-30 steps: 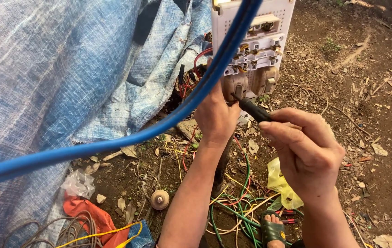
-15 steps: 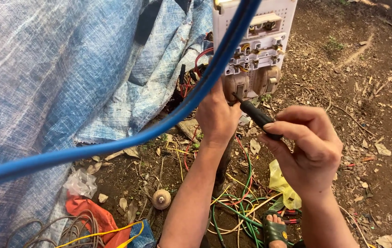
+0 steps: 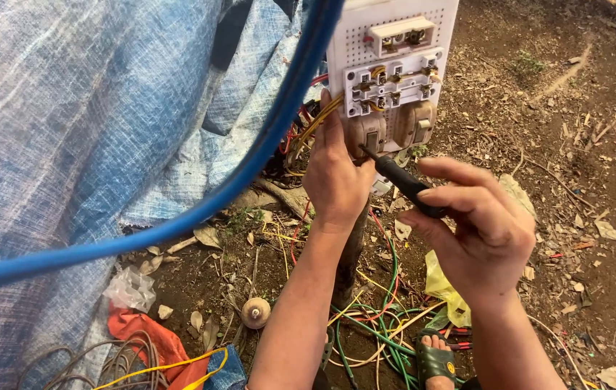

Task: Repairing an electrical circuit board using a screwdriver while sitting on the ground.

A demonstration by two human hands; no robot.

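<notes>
A white perforated electrical board (image 3: 395,43) stands upright, with terminal blocks, yellow wires and two beige switch bodies (image 3: 391,130) on its back. My left hand (image 3: 337,177) grips the board's lower left edge by the left switch body. My right hand (image 3: 478,227) holds a black-handled screwdriver (image 3: 405,184), its tip against the underside of the left switch body.
A thick blue hose (image 3: 250,166) crosses diagonally in front of a blue-white tarp (image 3: 70,123). Green, yellow and red wires (image 3: 376,318) tangle on the dirt below, beside a yellow bag (image 3: 441,285), a sandalled foot (image 3: 434,361), red cloth (image 3: 153,339) and a small round knob (image 3: 255,312).
The view has shifted slightly. My right hand has drawn a little lower and the screwdriver tip sits under the left switch body; my left hand keeps its hold on the board.
</notes>
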